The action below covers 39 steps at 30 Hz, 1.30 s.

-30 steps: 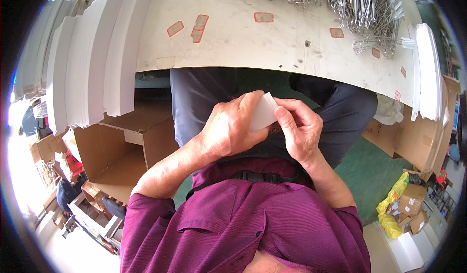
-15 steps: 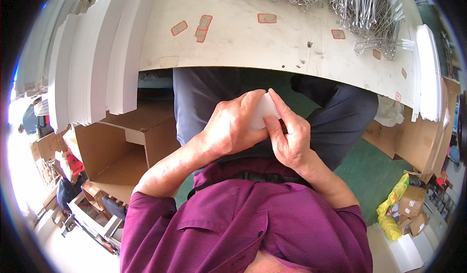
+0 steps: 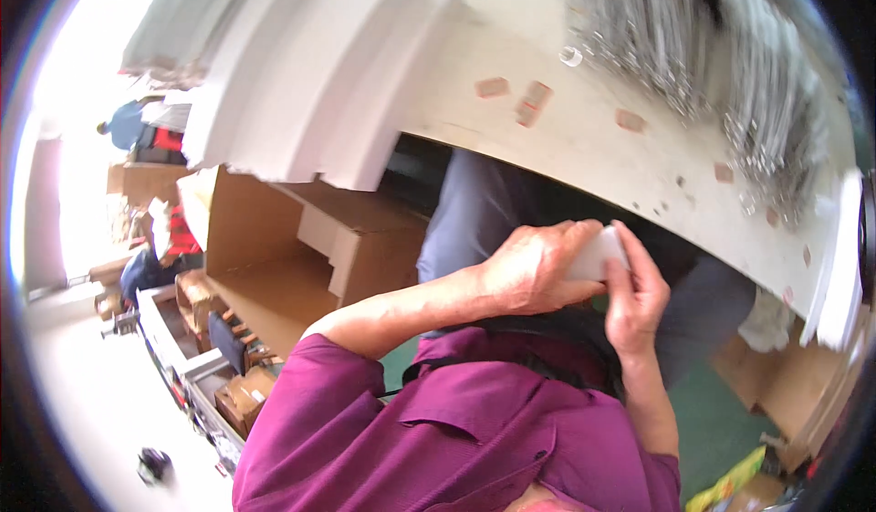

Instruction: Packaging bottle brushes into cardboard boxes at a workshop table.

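Observation:
Both of my hands meet just below the edge of the white worktable (image 3: 584,138), over my lap. My left hand (image 3: 534,266) is curled around a small white folded card piece (image 3: 598,255), which is mostly hidden by its fingers. My right hand (image 3: 636,295) presses on the same piece from the right, with the index finger stretched up along its edge. I wear a magenta shirt and grey trousers.
Stacks of white flat sheets (image 3: 301,101) lie on the table's left part. A heap of metal wire hooks (image 3: 721,65) fills its far right. An open cardboard box (image 3: 292,256) stands on the floor at my left. People work at the far left.
The view has tilted and swung left. My hands stay together on the white piece, and my right index finger has slid up along its edge.

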Tool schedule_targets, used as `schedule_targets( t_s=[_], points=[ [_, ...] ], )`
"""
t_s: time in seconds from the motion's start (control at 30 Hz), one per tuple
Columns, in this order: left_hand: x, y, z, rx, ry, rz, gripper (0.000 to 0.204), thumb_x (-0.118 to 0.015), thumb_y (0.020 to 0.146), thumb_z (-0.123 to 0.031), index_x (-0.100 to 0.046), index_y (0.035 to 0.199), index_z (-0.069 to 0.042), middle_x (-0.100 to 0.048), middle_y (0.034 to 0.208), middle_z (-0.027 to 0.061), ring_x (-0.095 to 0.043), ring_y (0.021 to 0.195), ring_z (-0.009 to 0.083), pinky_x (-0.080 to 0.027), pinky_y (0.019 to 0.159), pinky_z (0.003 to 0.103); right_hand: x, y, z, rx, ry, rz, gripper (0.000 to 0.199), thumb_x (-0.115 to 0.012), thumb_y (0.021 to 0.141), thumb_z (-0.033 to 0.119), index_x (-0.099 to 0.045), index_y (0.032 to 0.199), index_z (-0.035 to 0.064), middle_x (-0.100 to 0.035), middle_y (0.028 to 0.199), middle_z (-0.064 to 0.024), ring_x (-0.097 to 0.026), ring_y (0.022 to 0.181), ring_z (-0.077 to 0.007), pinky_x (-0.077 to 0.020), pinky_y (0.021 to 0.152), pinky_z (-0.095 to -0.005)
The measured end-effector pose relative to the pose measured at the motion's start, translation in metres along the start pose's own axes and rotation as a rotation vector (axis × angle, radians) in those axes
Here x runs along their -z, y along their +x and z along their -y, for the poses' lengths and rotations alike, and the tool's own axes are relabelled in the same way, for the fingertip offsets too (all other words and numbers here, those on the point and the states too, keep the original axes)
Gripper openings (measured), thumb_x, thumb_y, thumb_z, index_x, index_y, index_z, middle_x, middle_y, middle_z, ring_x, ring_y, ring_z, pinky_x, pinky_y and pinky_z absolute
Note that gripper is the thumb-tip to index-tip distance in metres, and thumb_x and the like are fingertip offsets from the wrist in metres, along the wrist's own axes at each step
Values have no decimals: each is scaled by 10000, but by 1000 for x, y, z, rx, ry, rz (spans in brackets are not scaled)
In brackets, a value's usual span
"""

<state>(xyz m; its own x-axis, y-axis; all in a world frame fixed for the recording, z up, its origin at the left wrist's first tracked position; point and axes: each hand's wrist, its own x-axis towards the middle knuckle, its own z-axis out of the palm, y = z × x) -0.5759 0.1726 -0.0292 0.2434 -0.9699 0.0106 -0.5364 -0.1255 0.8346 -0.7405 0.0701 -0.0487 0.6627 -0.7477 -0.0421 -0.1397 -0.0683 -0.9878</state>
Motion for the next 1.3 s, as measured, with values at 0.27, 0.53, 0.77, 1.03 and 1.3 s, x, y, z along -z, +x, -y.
schedule_targets(
  t_s=[0.27, 0.53, 0.77, 1.03, 1.3],
  points=[
    [80, -41, 2, 268, -176, 69, 342, -745, 908, -165, -671, 1187, 18, -724, 1008, 239, -728, 961, 358, -565, 838, 417, 23, 42, 7, 47, 167, 57, 338, -589, 1054, 99, -624, 1353, -53, -699, 1191, -103, -651, 918, -109, -548, 765, -252],
    [209, -54, -26, 221, 654, -602, 278, -739, 875, -129, -676, 1123, -20, -696, 1008, 240, -680, 932, 445, -550, 804, 483, 23, 70, -6, 79, -104, -29, 205, -585, 1050, 115, -696, 1129, -38, -714, 991, -75, -636, 733, -86, -494, 500, -198],
    [332, -50, 66, 269, 942, -749, 301, -692, 924, -155, -694, 1182, 0, -701, 1074, 274, -701, 965, 438, -556, 855, 461, 19, 68, -5, 106, -121, -16, 177, -596, 1046, 116, -699, 1093, -19, -709, 950, -56, -628, 716, -78, -492, 497, -200],
    [349, -40, 105, 443, 1573, -638, 332, -691, 927, -286, -695, 1188, -82, -679, 1205, 197, -662, 1101, 375, -531, 955, 466, 24, 62, -3, 80, -164, -43, 145, -627, 1020, 109, -705, 1045, -10, -704, 863, -63, -637, 672, -84, -526, 533, -227],
    [212, 6, 18, -150, 928, -574, 273, -742, 871, -42, -697, 1138, 0, -699, 1185, 215, -672, 1101, 411, -539, 959, 458, 66, 55, 5, 364, -268, -149, 138, -650, 1002, 83, -720, 1011, -36, -742, 837, -100, -692, 674, -117, -546, 601, -249]
  ],
)
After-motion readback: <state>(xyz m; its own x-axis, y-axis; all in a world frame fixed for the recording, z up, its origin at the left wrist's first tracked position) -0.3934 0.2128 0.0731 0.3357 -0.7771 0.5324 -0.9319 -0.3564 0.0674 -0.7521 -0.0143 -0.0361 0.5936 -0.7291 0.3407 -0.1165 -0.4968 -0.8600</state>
